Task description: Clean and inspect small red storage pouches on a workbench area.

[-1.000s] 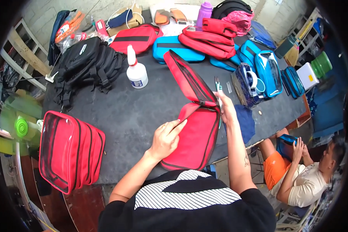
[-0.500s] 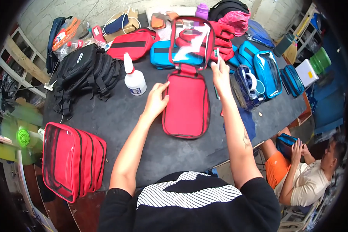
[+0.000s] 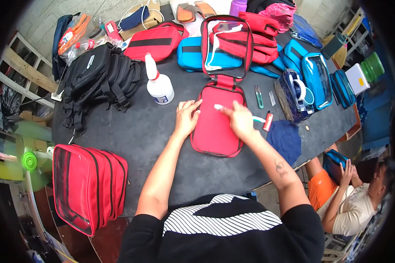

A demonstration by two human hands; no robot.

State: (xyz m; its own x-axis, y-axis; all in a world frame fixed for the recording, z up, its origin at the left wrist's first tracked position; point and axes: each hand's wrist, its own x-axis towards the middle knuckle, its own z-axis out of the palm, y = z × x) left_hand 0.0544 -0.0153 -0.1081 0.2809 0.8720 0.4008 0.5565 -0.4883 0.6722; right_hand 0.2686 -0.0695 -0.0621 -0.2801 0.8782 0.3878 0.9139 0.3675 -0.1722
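Note:
A red zippered case (image 3: 217, 136) lies on the dark table in front of me, its clear-windowed lid (image 3: 227, 48) folded back away from me. My left hand (image 3: 187, 117) rests with fingers along the case's left edge. Over the case's right half, my right hand (image 3: 241, 122) closes on a slim white and teal toothbrush (image 3: 259, 119). The brush's white head is low over the red fabric; whether it touches cannot be made out. Right of that hand lie a small red lighter (image 3: 268, 122), teal thread snips (image 3: 259, 97) and a navy cloth (image 3: 285, 142).
A white spray bottle (image 3: 161, 90) stands left of the case, beside a black backpack (image 3: 92, 74). At the front left is a red layered bag (image 3: 90, 188). Blue cases (image 3: 317, 81) and a clear-sided navy bag (image 3: 289, 98) line the right. A seated person (image 3: 351, 193) handles a blue case.
My right hand has come down and left from beside the lid onto the red case, bringing the toothbrush. The snips and lighter now show. The whole view has shifted slightly.

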